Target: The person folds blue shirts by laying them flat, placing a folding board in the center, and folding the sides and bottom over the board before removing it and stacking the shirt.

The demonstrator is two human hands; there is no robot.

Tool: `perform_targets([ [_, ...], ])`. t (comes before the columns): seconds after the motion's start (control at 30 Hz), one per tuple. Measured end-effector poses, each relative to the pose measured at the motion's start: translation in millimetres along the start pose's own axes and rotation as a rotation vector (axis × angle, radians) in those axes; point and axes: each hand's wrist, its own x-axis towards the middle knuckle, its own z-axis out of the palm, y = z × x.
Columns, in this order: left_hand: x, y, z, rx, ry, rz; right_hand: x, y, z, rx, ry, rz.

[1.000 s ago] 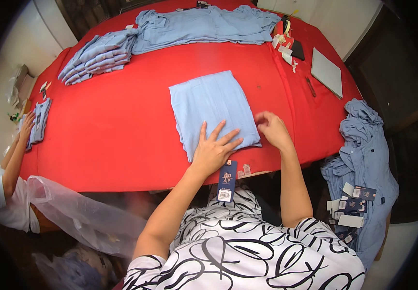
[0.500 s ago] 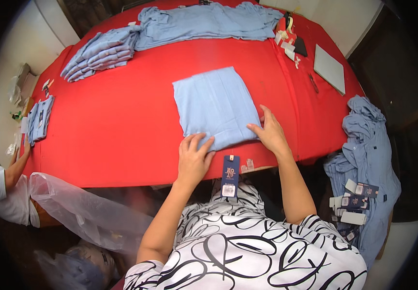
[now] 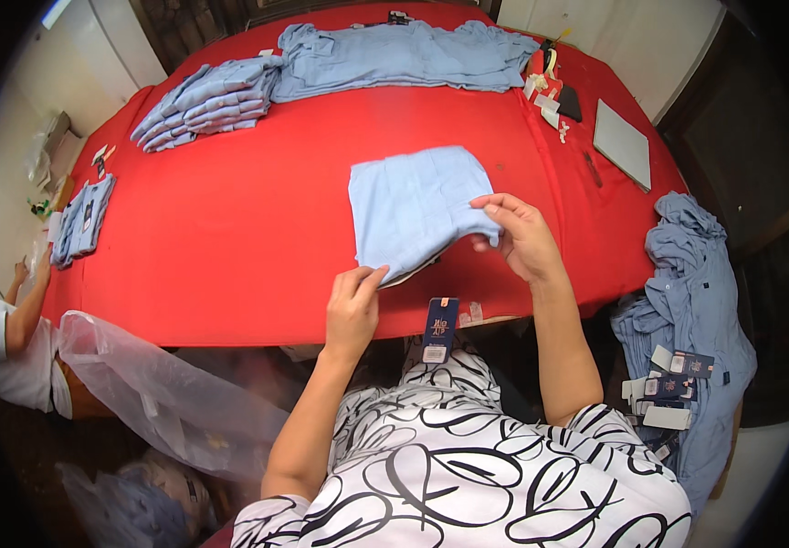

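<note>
A folded light-blue shirt (image 3: pixel 422 196) is tilted up off the red tabletop, its near edge raised. My left hand (image 3: pixel 354 306) pinches the near left corner between thumb and fingers. With thumb and fingers, my right hand (image 3: pixel 524 236) grips the right side, which sags a little near the fingertips. A dark strip shows under the raised near edge. Between my forearms, a dark blue hang tag (image 3: pixel 440 331) hangs at the table's front edge.
On the red-covered table (image 3: pixel 230 247), stacked folded shirts (image 3: pixel 207 105) and spread shirts (image 3: pixel 404 59) lie at the back. A grey-white board (image 3: pixel 621 144) is at the right. More shirts (image 3: pixel 700 274) with tags hang right. A person (image 3: pixel 15 352) stands left, near a plastic sheet (image 3: pixel 166 393).
My hands have taken hold of the folded shirt's near corners and lifted that edge. The right hand has moved up and closed on the cloth.
</note>
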Motion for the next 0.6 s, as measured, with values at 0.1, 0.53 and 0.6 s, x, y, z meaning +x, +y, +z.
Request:
perform_targets([
  [0.1, 41, 20, -52, -0.04, 0.218, 0.061, -17, -45, 19, 0.254, -0.194, -0.233],
  [0.53, 148, -92, -44, -0.354, -0.255, -0.484, 126, 13, -7, -0.365, 0.043, -0.011],
  [0.6, 149, -119, -9, -0.317, -0.412, -0.533, 161, 62, -43, -0.57, 0.102, -0.094],
])
